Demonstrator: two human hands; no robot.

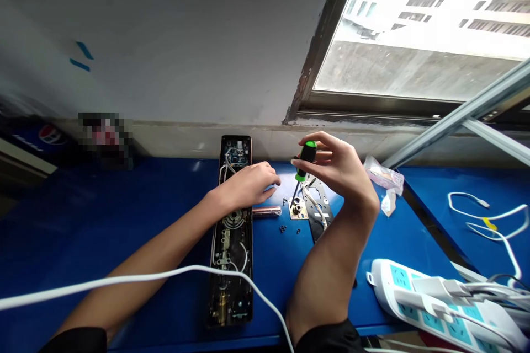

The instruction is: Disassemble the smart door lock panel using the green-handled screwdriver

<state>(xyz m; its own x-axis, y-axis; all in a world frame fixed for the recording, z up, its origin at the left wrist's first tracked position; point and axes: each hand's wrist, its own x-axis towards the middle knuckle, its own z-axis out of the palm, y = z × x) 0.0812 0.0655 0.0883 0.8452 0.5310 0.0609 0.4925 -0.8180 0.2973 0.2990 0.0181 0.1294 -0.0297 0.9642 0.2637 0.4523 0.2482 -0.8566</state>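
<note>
My right hand [337, 165] is closed around the green and black handle of a screwdriver [306, 161]. Its shaft points down at a small metal plate [305, 210] with a round black centre. My left hand [254, 185] reaches over the long black housing [232, 231], its fingers loosely bent and apart, with nothing seen between them. Inside the housing are a circuit board, white wires and a brass-coloured part. A black perforated plate [318, 198] with a white cable lies partly behind my right forearm. Several small dark screws [282, 228] lie on the blue table.
A copper-coloured tube [267, 211] lies beside the housing. A white power strip [418, 292] with plugs sits at the lower right. One white cable [165, 274] crosses the foreground. A clear plastic bag [385, 175] rests near the metal frame [451, 116] and window.
</note>
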